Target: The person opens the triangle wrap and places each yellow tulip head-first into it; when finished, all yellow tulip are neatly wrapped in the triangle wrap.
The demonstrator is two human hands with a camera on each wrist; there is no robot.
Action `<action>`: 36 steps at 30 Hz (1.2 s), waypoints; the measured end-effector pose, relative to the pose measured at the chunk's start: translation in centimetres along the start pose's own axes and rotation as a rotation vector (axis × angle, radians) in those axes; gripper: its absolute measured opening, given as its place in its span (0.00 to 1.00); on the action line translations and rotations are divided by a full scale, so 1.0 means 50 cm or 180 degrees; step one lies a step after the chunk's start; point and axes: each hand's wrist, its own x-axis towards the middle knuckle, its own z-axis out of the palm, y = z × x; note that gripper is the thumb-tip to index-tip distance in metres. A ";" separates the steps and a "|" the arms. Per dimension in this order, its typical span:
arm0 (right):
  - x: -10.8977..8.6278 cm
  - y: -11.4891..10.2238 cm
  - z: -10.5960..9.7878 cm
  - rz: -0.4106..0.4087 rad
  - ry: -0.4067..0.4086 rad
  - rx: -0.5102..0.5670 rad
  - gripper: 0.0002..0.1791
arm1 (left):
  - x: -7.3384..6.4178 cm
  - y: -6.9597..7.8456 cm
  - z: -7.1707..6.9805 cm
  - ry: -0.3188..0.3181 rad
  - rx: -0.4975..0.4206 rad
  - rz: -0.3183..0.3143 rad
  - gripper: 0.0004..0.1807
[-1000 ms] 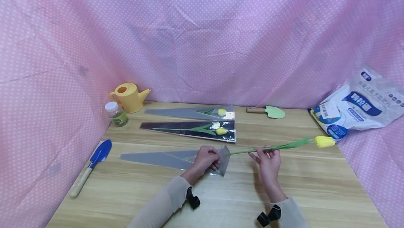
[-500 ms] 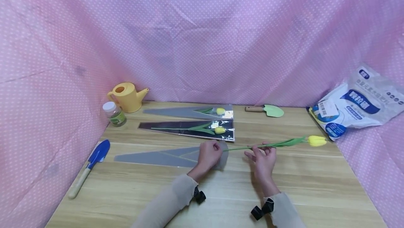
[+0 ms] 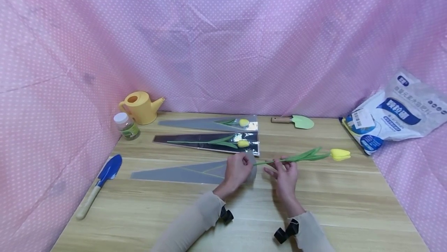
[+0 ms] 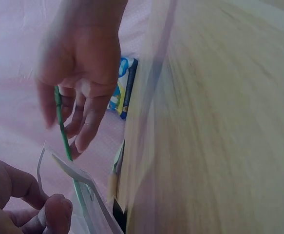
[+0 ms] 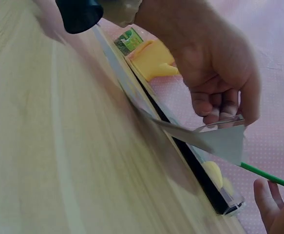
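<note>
My left hand (image 3: 237,171) pinches the mouth edge of a grey, clear-fronted flower sleeve (image 3: 167,172), long and tapered, its narrow end pointing left. To the right, my right hand (image 3: 287,180) holds a yellow tulip (image 3: 340,154) by its green stem, leaves and bloom pointing right. In the left wrist view the stem (image 4: 64,134) passes down into the parted mouth of the sleeve (image 4: 90,187). From the right wrist, the sleeve's wide end (image 5: 227,141) appears lifted off the table, with the stem (image 5: 266,174) at it. The stem's tip is hard to make out.
Behind lie a black sleeve (image 3: 195,142) and a grey sleeve (image 3: 188,124), each with a yellow tulip. Around them are a yellow watering can (image 3: 143,108), a jar (image 3: 127,127), a blue trowel (image 3: 111,167), a green trowel (image 3: 302,122) and a white-blue bag (image 3: 394,116).
The right hand and tulip have moved left, bringing the stem farther into the sleeve's mouth. My left hand has shifted slightly right and up, and the sleeve's wide end has risen.
</note>
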 end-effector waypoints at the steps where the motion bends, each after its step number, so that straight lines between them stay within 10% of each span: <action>1: 0.000 -0.003 0.000 0.0011 -0.0040 0.0057 0.09 | 0.000 0.000 0.000 -0.0002 -0.0013 -0.0002 0.05; 15: -0.001 -0.019 -0.013 -0.0260 0.0071 0.0281 0.12 | 0.001 -0.012 0.001 0.0162 -0.0016 0.0346 0.04; 36: -0.022 0.017 0.016 -0.0090 -0.0275 -0.0122 0.15 | -0.011 0.010 -0.005 0.0048 -0.0004 0.0272 0.05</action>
